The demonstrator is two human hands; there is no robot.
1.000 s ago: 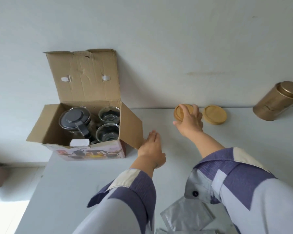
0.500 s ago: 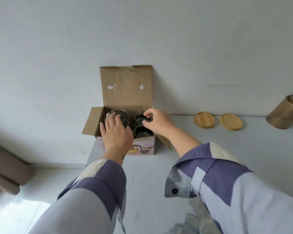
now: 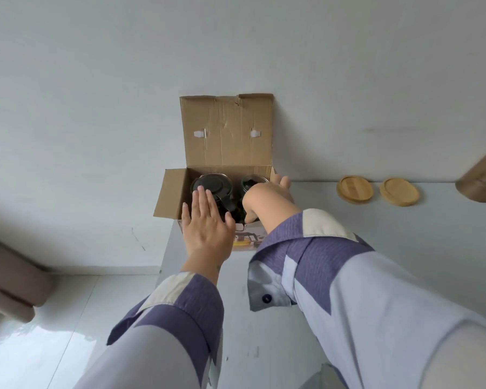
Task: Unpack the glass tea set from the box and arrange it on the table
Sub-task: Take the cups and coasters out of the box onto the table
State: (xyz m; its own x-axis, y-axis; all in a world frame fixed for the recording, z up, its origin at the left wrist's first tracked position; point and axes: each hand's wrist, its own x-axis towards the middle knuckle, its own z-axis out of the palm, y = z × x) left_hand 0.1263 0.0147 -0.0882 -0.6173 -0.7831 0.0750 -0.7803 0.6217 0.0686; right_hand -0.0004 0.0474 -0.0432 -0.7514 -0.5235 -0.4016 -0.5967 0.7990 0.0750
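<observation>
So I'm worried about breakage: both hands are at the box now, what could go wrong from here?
The cardboard box sits at the table's left corner, so a tug could drag it off. The teapot and glass cup are packed close and could knock together. The right hand reaches in with its fingers hidden, so its hold cannot be checked.

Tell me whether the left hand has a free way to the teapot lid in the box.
Probably yes. The left hand hovers with straight fingers just above the teapot lid, the box flaps stand open, and nothing lies between them. The right hand reaches in beside it, over the cups.
</observation>
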